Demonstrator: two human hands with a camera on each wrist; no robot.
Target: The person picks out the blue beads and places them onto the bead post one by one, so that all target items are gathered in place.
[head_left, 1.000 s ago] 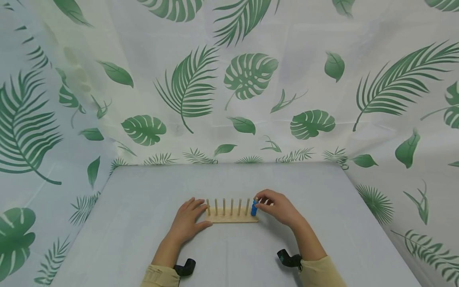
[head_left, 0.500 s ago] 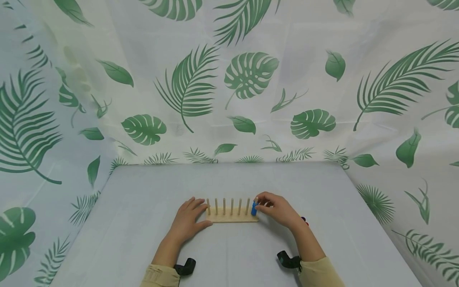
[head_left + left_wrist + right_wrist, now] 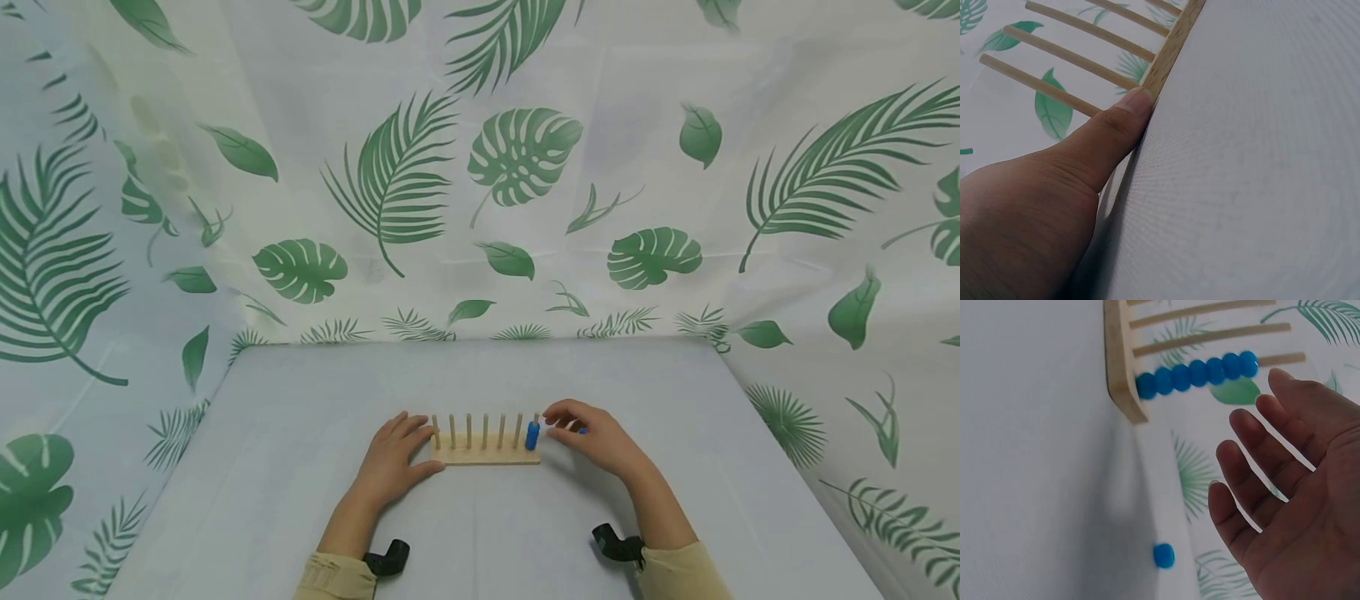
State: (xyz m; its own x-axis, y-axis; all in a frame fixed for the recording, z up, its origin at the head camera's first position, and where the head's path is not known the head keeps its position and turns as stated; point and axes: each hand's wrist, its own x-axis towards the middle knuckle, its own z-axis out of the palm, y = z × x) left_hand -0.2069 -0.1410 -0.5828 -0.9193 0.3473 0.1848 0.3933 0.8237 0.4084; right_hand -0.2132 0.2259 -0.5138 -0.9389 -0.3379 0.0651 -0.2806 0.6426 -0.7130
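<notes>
A pale wooden peg board (image 3: 487, 457) with a row of upright pegs stands on the table. Blue beads (image 3: 532, 437) are stacked on its rightmost peg, whose tip shows above them. My left hand (image 3: 388, 462) holds the board's left end, thumb against the front edge and fingers toward the far side; in the left wrist view its thumb (image 3: 1110, 128) presses on the wood. Just right of the stack, my right hand (image 3: 592, 437) hovers with loosely bent fingers and nothing between them. A loose blue bead (image 3: 1164, 555) lies apart from the board, partly hidden by that hand in the head view.
A white-covered table (image 3: 315, 392) surrounds the board. Leaf-printed cloth (image 3: 517, 158) hangs behind and along the sides. Black wrist cameras (image 3: 388, 558) sit at both cuffs.
My right hand has let go of the bead stack and shifted right. The loose blue bead shows behind it; small dark and red items seen earlier beside the forearm are hidden. The left hand stays put.
</notes>
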